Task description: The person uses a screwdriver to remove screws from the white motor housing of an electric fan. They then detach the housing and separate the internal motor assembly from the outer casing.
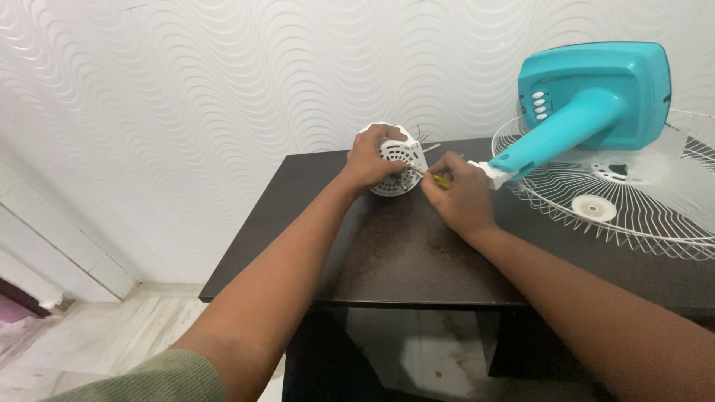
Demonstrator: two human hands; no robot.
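While gripping motor housing [398,158], screwdriver [436,179] at its side.

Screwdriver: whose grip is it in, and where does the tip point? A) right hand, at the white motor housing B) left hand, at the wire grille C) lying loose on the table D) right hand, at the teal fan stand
A: the right hand holds the yellow-handled screwdriver with its tip against the white motor housing, which the left hand steadies on the dark table.
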